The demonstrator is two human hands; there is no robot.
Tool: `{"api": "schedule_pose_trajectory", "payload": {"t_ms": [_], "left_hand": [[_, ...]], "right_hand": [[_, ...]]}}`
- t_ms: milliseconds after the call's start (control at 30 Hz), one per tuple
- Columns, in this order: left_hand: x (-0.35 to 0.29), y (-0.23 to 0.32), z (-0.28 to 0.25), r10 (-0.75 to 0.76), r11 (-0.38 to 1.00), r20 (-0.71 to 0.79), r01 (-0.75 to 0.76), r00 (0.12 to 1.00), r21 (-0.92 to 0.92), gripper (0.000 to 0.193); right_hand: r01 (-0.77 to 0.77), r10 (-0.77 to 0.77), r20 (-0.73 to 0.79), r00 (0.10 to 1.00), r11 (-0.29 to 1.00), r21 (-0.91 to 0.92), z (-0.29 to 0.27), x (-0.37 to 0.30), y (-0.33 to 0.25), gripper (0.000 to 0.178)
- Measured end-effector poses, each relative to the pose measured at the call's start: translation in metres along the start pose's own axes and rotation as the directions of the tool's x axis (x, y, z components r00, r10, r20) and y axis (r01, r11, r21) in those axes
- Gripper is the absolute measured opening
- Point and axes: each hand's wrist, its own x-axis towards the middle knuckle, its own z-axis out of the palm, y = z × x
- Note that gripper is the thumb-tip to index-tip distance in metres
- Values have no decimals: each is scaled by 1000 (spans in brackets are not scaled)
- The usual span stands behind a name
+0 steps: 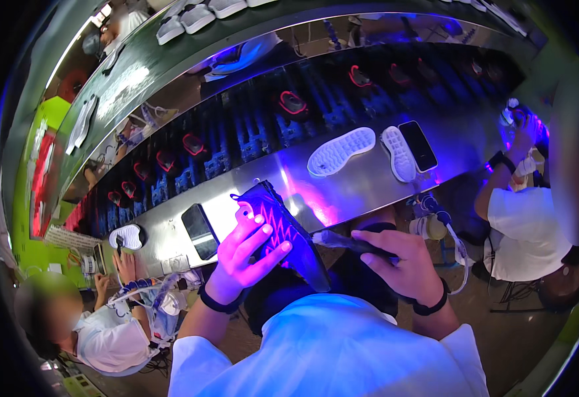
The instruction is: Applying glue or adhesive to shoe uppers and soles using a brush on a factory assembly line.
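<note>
My left hand [244, 258] is closed round a dark shoe upper [284, 231] with glowing pink zigzag lines, tilted with its toe toward me. Violet-blue light falls on that hand and the shoe. In my right hand [405, 263] is a dark-handled brush [336, 239]. Its bristle end lies right at the shoe's lower edge; whether it touches, I cannot tell. Beyond the shoe, a white shoe sole [342, 152] rests on the metal ledge, beside a second white sole [398, 154].
A phone [418, 145] lies by the soles, another phone [200, 231] left of my left hand. Behind the metal ledge [253, 163], a dark conveyor [236, 135] carries several red-rimmed shoe uppers. Co-workers sit at left [114, 337] and right [524, 231]. A white hose [461, 258] hangs at right.
</note>
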Motion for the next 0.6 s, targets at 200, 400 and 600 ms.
{"api": "schedule_pose_trajectory", "payload": {"t_ms": [200, 400, 600], "left_hand": [[16, 3, 8, 109, 994, 20, -109, 994, 0, 51], [17, -1, 11, 71, 997, 54, -72, 996, 23, 48], [17, -30, 44, -369, 892, 264, 419, 891, -168, 70]], "right_hand": [[47, -47, -28, 998, 999, -11, -5, 5, 14, 43], [35, -45, 95, 995, 994, 103, -5, -3, 40, 43], [-207, 215, -76, 974, 973, 104, 9, -6, 80, 41]]}}
